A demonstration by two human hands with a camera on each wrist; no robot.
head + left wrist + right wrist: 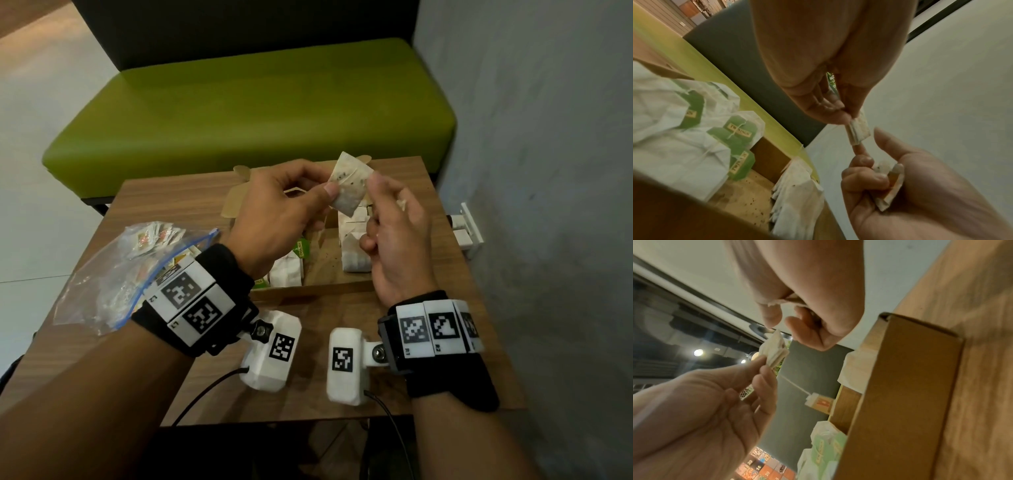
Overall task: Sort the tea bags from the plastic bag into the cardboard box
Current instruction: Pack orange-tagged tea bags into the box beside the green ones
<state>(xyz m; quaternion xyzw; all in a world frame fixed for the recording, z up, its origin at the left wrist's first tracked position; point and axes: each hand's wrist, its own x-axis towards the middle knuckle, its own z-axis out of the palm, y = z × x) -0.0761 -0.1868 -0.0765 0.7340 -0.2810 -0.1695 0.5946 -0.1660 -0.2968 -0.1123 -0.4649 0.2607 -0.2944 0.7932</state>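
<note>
A pale, speckled tea bag (349, 186) is held up above the open cardboard box (322, 286). My left hand (329, 183) pinches its left edge between thumb and fingers; the pinch shows close up in the left wrist view (846, 116). My right hand (380, 205) touches the bag's right corner with its forefinger. Its other fingers curl round a crumpled paper piece (890, 183) with an orange mark. A string with a tag (819, 402) dangles below the bag. In the box lie green-tagged tea bags (287, 270) on the left and plain white ones (352, 240) on the right. The clear plastic bag (113, 274) lies left of the box with several tea bags in it.
The small wooden table (205, 195) stands against a grey wall (531, 137) on the right, where a white fixture (469, 229) sticks out. A green bench (257, 113) runs behind the table. The box's flaps (236, 202) are folded open at the back.
</note>
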